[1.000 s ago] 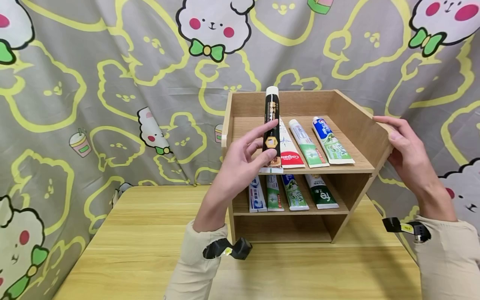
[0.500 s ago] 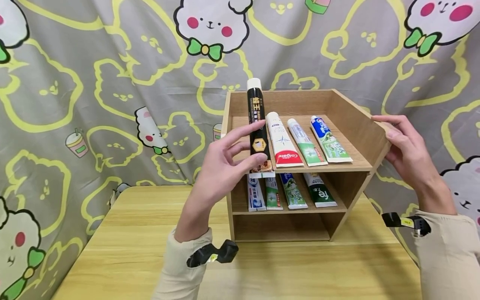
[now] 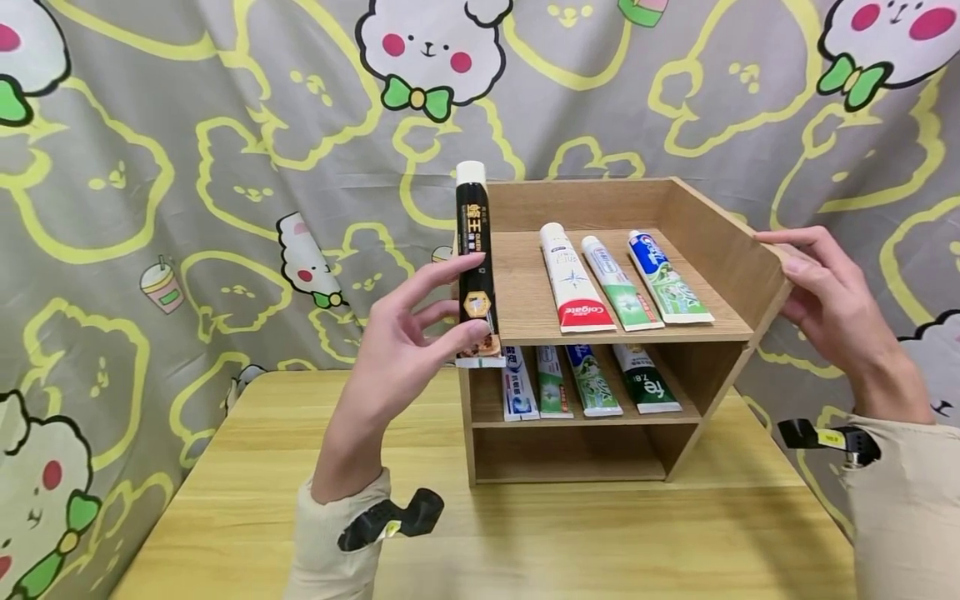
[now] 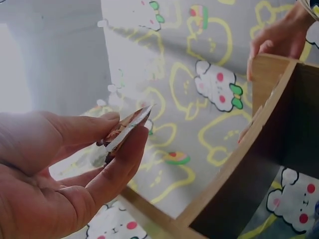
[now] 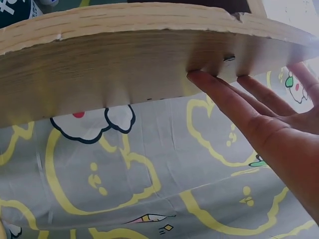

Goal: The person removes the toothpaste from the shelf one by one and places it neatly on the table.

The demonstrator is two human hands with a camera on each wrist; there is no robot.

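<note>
In the head view my left hand (image 3: 393, 358) pinches a black toothpaste tube (image 3: 472, 237), white cap up, at the left edge of the wooden shelf (image 3: 603, 336). The left wrist view shows the tube's flat end (image 4: 127, 130) between thumb and fingers of that hand (image 4: 70, 174). On the top shelf lie a red-and-white Colgate tube (image 3: 570, 279), a white-and-green tube (image 3: 618, 287) and a blue-and-green tube (image 3: 667, 279). My right hand (image 3: 836, 300) touches the shelf's right side panel; in the right wrist view its extended fingers (image 5: 259, 114) rest against the panel's outer face (image 5: 124, 74).
Several tubes, one of them dark green (image 3: 647, 383), lie on the middle shelf. The bottom compartment (image 3: 570, 454) is below them. The shelf unit stands on a light wooden table (image 3: 600, 542), with a patterned curtain (image 3: 247, 167) behind and beside it.
My left hand has carried the black tube leftward, from beside the Colgate tube to the unit's left edge. My right hand has stayed at the right side panel.
</note>
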